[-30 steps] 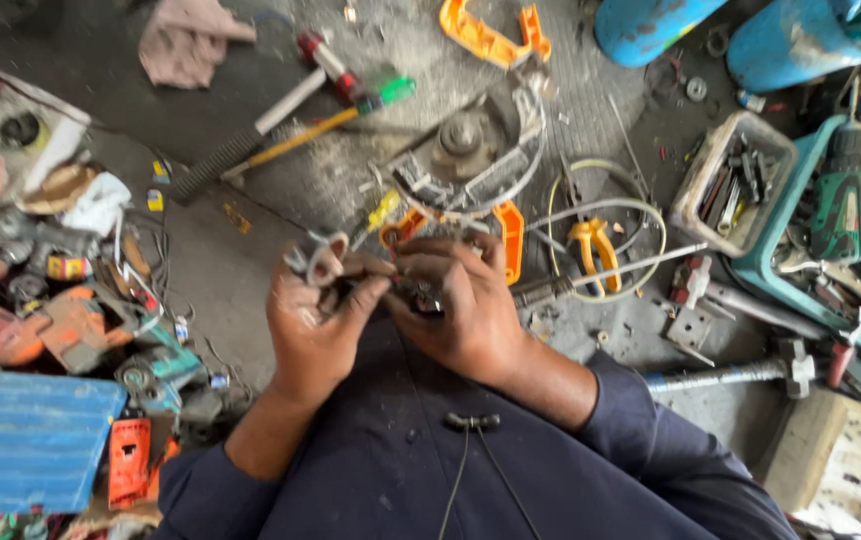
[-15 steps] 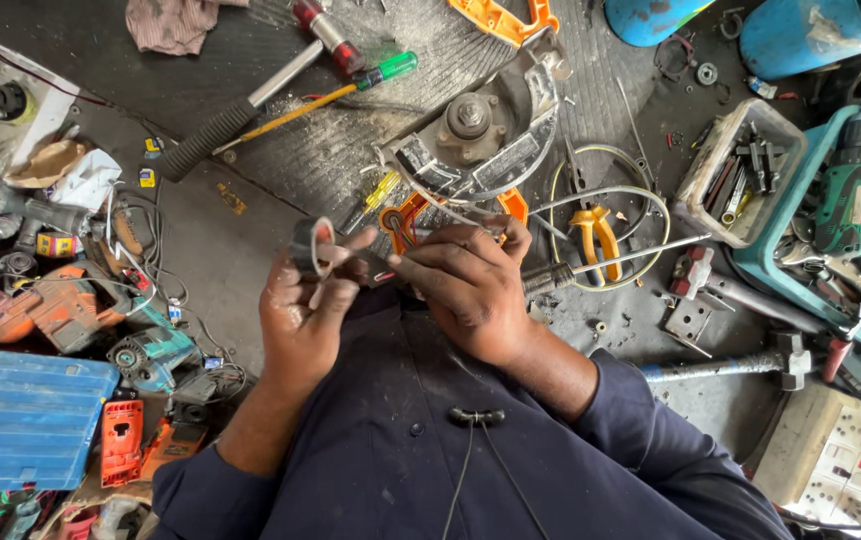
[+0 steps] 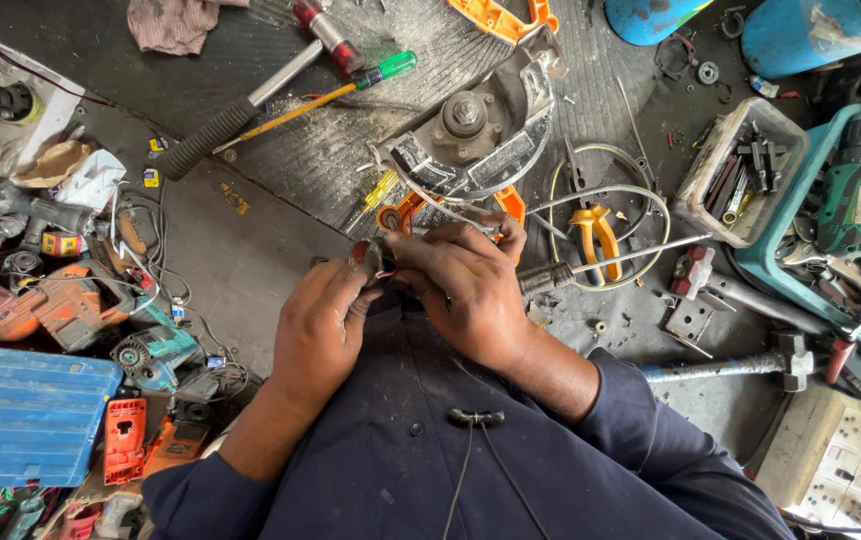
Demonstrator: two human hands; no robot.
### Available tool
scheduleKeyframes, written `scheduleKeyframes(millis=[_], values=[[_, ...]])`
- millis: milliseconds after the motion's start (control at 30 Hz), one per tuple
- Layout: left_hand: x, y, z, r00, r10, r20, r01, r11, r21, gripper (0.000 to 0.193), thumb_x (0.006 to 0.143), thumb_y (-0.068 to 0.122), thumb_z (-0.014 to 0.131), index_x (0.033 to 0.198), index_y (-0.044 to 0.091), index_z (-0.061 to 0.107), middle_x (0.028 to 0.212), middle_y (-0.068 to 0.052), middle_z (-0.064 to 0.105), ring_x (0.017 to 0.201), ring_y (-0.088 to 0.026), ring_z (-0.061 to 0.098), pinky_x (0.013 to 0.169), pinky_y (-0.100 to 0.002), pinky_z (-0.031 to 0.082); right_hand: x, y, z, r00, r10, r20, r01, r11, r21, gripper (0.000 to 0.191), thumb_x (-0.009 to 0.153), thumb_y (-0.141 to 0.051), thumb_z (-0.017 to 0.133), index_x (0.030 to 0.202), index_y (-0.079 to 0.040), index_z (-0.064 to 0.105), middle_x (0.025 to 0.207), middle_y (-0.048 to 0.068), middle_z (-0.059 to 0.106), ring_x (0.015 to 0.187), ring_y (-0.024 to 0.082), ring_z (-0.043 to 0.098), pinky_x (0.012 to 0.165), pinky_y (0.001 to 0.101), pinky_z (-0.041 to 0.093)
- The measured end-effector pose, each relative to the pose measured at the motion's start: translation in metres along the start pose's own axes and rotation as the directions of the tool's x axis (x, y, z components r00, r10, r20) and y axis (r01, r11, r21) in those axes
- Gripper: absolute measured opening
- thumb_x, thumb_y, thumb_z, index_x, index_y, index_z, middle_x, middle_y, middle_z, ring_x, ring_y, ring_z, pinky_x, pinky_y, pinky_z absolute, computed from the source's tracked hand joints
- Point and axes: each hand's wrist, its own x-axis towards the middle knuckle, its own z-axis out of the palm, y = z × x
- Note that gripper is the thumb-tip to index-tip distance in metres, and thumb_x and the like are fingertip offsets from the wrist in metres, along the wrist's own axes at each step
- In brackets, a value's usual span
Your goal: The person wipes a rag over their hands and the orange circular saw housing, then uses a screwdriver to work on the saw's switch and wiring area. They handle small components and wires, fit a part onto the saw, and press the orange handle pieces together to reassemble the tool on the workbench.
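Since the earlier frame, my hands have drawn closer together over my lap. My left hand (image 3: 322,325) grips a small round part (image 3: 366,256), fingers closed around it. My right hand (image 3: 465,290) pinches thin wires at that part. Step in hand appears to be wire fitting; the next move calls for steady, fine fingertip control.

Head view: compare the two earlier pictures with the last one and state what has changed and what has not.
Both hands, left hand and right hand, have closed tighter round the small round part, now mostly hidden between them. The view has shifted slightly. The hammer, screwdriver and yellow pliers lie as before.
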Motion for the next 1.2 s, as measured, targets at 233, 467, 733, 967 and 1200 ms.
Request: scheduleKeyframes(millis=[233,467,733,967,1200], values=[[-0.007,0.020,-0.019,0.999,0.051,-0.003,-0.051,0.997,0.064,0.025,0.087,0.015,0.075,0.109,0.006,0.067,0.136,-0.025,0.050,0.126,-0.040,0.048,0.102,-0.048,0.043,0.001,-0.002,-0.003,0.999,-0.040,0.013,0.041,0.998,-0.043,0.030,0.085,-0.014,0.082,0.114,-0.020,0.075,0.105,-0.006,0.073,0.113,0.015,0.066,0.111,0.0496,0.027],[0.008,0.030,-0.047,0.984,0.048,0.171,0.030,0.905,-0.425,0.035,0.101,0.018,0.055,0.131,0.004,0.068,0.149,-0.016,0.054,0.143,-0.032,0.043,0.122,-0.046,0.031,0.007,-0.005,-0.001,0.991,-0.109,0.075,0.116,0.987,-0.108,0.031,0.076,-0.016,0.081,0.107,-0.017,0.075,0.105,-0.004,0.072,0.112,0.019,0.062,0.108,0.0562,0.028],[0.021,-0.004,-0.023,0.998,-0.006,0.059,0.009,0.999,-0.046,0.024,0.094,0.010,0.068,0.117,0.005,0.067,0.120,-0.010,0.067,0.116,-0.032,0.059,0.106,-0.044,0.039,0.007,0.002,0.003,0.994,-0.112,-0.019,0.110,0.992,-0.055,0.020,0.086,-0.021,0.087,0.102,-0.015,0.076,0.101,-0.003,0.074,0.109,0.016,0.066,0.108,0.0482,0.032],[0.011,-0.008,-0.013,0.991,-0.131,-0.016,0.129,0.987,-0.094,0.023,0.094,0.019,0.075,0.113,0.007,0.073,0.117,-0.011,0.062,0.111,-0.032,0.058,0.100,-0.042,0.043,0.011,0.003,0.009,0.997,-0.045,-0.066,0.041,0.997,-0.058,0.018,0.088,-0.021,0.087,0.102,-0.015,0.077,0.098,-0.004,0.074,0.104,0.013,0.068,0.110,0.0454,0.033],[0.009,-0.001,-0.021,1.000,0.011,0.007,-0.011,0.999,-0.038,0.019,0.091,0.019,0.074,0.105,0.006,0.072,0.138,-0.017,0.054,0.128,-0.035,0.047,0.111,-0.046,0.036,0.016,0.001,0.013,0.999,-0.042,-0.029,0.039,0.995,-0.087,0.015,0.088,-0.021,0.084,0.099,-0.016,0.076,0.094,-0.005,0.072,0.103,0.015,0.066,0.110,0.0479,0.028]])
